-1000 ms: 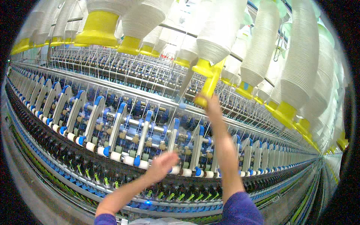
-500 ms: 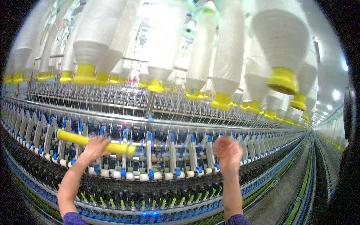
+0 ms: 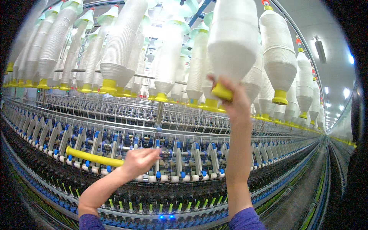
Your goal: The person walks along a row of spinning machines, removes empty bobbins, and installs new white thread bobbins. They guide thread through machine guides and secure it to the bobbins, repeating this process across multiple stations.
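Right hand [image 3: 235,101] now up at full white bobbin [image 3: 232,42].

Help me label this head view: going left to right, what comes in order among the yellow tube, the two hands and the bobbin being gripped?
Yellow tube → left hand → right hand under the big white bobbin → next hanging bobbin.
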`<state>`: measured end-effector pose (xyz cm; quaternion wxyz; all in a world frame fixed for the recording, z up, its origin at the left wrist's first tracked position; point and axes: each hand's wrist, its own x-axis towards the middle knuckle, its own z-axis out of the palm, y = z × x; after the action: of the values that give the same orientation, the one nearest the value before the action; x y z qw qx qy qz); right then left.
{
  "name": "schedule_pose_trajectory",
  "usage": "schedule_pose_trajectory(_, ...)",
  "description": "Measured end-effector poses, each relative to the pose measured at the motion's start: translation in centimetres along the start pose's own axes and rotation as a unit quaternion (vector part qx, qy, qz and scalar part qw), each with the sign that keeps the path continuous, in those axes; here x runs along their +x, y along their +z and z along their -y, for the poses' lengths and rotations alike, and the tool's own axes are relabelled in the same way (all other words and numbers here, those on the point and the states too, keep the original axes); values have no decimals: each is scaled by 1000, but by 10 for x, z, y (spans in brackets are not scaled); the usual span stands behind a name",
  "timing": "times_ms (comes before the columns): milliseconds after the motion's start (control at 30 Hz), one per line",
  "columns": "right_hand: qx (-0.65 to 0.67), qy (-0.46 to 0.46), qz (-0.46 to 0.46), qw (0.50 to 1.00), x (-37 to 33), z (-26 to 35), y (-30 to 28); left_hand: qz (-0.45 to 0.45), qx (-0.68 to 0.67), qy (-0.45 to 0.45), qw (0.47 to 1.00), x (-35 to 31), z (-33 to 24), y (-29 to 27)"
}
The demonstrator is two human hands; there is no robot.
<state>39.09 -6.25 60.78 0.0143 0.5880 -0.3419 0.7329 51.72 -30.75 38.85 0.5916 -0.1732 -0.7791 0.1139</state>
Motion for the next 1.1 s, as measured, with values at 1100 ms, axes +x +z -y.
schedule_pose_trajectory(1100,-43,265,-73,961,-221,-354,-112,288,-624,-95,720,72,-106,136)
